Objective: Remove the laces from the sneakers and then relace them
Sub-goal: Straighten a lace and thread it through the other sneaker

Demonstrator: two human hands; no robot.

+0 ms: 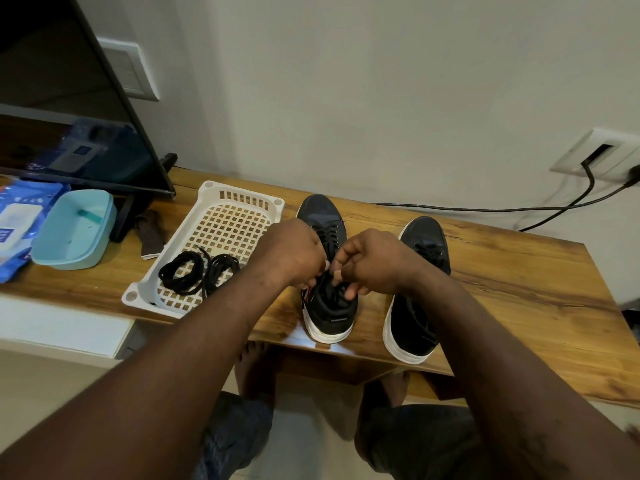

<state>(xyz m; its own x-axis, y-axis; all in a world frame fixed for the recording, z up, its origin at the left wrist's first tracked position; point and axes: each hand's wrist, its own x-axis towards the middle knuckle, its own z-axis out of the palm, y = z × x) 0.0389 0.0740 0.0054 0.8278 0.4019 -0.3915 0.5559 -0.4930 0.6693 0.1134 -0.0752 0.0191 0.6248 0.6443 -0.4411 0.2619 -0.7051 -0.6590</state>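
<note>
Two bare forearms fill the bottom edge, partly covering dark shorts and bare feet under the wooden table (519,289). The right hand (372,263) pinches the black lace (331,236) at the top of one sneaker (329,317), fingers curled. The left hand (291,252) curls at the same spot, but its own back hides what the fingertips hold. Together they cover the shoe's tongue and upper eyelets. The second sneaker (412,327) stands just beside, its midsection crossed by the right forearm. Left of them, loose laces (195,271) coil in a white basket (239,195). Farther left sit a teal tub (74,233) and a wipes pack (14,220), cut by the frame edge. Behind, a dark screen (69,98) is cropped too; cables (485,209) run to a wall socket (602,154).
</note>
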